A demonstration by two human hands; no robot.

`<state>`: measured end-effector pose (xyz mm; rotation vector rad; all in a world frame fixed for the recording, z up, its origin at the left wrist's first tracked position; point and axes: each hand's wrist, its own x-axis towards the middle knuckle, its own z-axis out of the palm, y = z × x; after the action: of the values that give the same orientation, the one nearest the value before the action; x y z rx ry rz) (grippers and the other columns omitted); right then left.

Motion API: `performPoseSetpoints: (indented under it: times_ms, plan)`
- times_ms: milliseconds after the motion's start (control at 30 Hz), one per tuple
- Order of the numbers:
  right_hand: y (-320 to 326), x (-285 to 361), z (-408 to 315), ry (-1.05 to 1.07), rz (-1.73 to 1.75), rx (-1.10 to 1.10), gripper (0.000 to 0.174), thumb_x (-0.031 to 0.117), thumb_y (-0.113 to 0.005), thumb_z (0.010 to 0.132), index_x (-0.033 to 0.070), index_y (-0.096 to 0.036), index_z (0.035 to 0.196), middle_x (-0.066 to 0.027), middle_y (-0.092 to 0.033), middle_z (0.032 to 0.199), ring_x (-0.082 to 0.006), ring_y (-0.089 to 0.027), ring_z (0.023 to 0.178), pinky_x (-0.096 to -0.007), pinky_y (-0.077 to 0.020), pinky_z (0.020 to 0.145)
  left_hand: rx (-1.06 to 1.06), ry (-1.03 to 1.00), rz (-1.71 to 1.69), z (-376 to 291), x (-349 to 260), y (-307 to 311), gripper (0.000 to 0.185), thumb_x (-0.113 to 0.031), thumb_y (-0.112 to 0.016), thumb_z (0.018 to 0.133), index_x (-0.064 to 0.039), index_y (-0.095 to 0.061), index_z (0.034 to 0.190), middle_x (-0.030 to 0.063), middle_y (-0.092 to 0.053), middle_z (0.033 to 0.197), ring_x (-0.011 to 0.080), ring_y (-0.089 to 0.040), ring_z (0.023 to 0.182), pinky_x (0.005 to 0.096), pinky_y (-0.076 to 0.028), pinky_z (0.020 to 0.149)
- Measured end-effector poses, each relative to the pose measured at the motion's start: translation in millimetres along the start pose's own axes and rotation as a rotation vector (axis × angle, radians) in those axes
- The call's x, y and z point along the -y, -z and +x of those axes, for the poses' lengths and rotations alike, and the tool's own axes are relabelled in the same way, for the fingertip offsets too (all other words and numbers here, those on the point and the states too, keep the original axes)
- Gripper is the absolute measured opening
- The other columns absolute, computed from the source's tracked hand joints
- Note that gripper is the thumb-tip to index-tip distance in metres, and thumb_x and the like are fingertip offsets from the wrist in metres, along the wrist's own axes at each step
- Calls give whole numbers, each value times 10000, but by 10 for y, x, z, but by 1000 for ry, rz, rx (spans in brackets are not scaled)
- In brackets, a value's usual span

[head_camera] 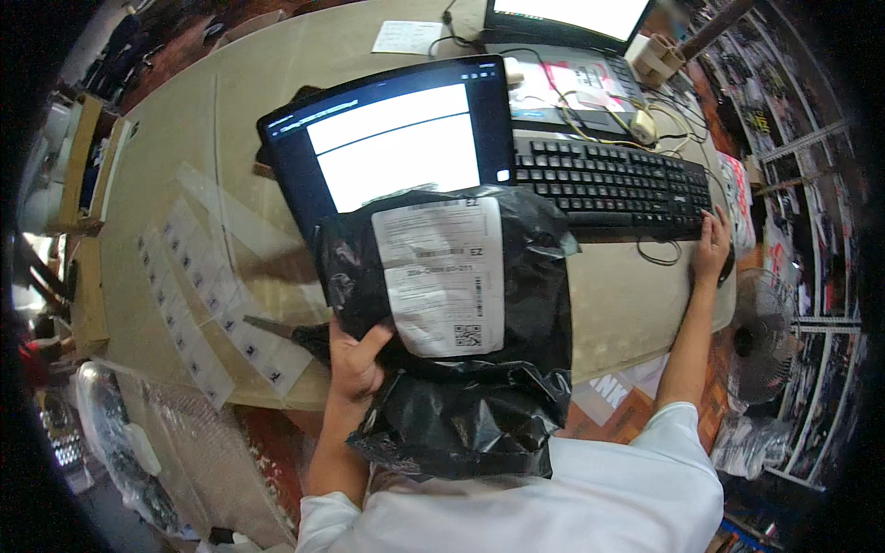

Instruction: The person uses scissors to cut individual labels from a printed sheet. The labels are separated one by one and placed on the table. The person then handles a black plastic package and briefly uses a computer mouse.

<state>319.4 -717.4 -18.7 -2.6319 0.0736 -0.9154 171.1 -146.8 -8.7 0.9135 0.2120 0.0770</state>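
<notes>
My left hand (pixel 356 359) grips the left edge of a black plastic mailing bag (pixel 536 297), its thumb on the front. A white shipping label (pixel 442 290) with print, barcodes and a square code is stuck on the bag. The lower part of the bag is crumpled and hangs close to my white shirt. Beside the left hand, a dark pointed blade, apparently of scissors (pixel 273 327), sticks out; whether I hold it is hidden. At the table's right edge, my right hand (pixel 712 245) rests on a black computer mouse (pixel 727 264), mostly covered by the hand.
Behind the bag stands a lit tablet-like screen (pixel 394 138), partly covered. A black keyboard (pixel 615 183) and a laptop (pixel 570 21) with tangled cables lie beyond. Clear strips with small printed labels (pixel 228 304) lie on the table's left. A fan (pixel 760 339) and stocked shelves (pixel 802 152) stand right.
</notes>
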Motion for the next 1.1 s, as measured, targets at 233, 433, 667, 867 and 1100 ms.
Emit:
performPoseSetpoints:
  times_ms: [233,433,667,867,1100]
  plan:
    - [-36,-75,-19,60,-78,10,202,182,-575,947,44,-664,1065,-148,-553,1304,-309,-511,1222,-390,-375,1043,-5,33,-42,2,-21,-33,447,85,-593,812,-3,-542,1248,107,-631,1192,222,-618,1069,376,-464,960]
    - [-37,-31,-13,57,-62,16,227,184,-529,970,40,-646,1102,-139,-550,1308,-305,-504,1230,-382,-370,1046,-10,29,10,-7,15,11,453,77,-621,804,-2,-547,1245,98,-633,1191,209,-609,1074,362,-454,967]
    - [-21,-68,-17,29,-82,57,267,179,-474,993,14,-650,1107,-141,-556,1299,-293,-495,1240,-371,-367,1048,1,34,28,-1,-16,-12,442,62,-624,807,-5,-554,1238,92,-638,1180,198,-607,1076,355,-451,960]
    - [-17,36,11,58,-91,75,296,186,-452,990,49,-632,1181,-157,-515,1352,-318,-442,1290,-396,-320,1086,7,48,49,-18,-16,19,429,30,-625,812,5,-549,1234,90,-636,1182,206,-603,1082,361,-437,977]
    - [18,297,2,74,-180,162,322,240,-509,950,171,-618,1246,-152,-450,1408,-347,-393,1323,-460,-283,1111,-22,6,90,-3,-41,-28,522,21,-629,774,18,-495,1278,119,-611,1203,257,-594,1094,393,-435,982]
